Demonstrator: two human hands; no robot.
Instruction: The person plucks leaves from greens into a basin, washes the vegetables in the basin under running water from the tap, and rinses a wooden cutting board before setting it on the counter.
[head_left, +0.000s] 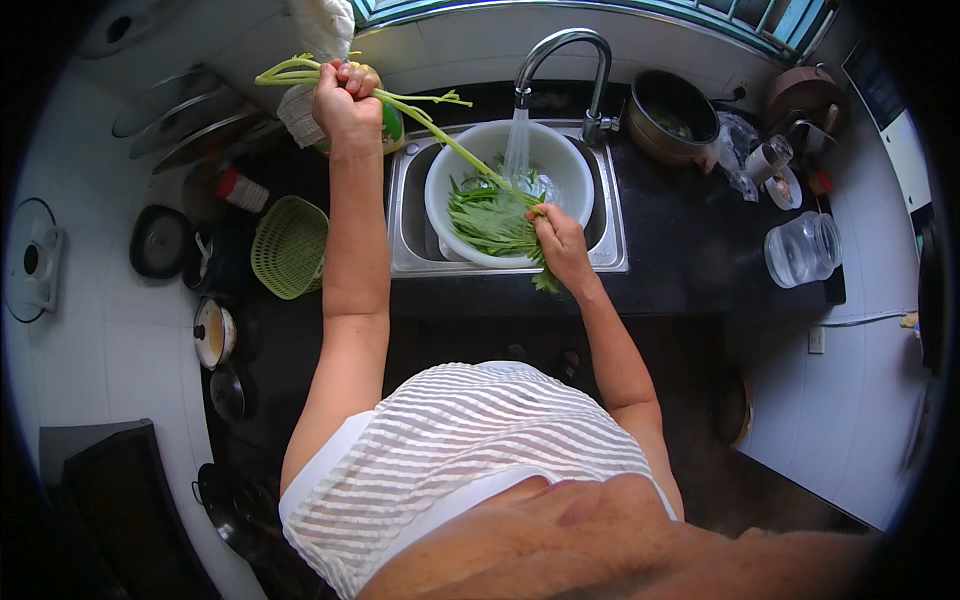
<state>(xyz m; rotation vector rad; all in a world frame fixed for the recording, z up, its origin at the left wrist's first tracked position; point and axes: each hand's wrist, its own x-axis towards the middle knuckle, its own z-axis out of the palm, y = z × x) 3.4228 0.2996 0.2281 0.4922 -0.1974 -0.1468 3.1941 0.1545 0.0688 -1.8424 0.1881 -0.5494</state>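
Note:
My left hand (347, 97) is raised at the upper left, gripping the pale-green stalks (450, 142) of a leafy vegetable that looks like celery. Those stalks slant down across the sink to my right hand (559, 244), closed around the leafy end at the bowl's near rim. A few leaves (546, 282) hang out below that hand. Water runs from the chrome faucet (592, 60) into the white plastic bowl (577, 161), which stands in the stainless steel sink (405, 225). Long green leaves (487, 217) lie in the bowl.
Left of the sink stands a green plastic basket (289, 247), with pot lids (210, 127) racked behind it. At right are a deep pot (671, 116), a crumpled plastic bag (733, 154) and a clear jar (802, 251) on the black countertop (690, 240).

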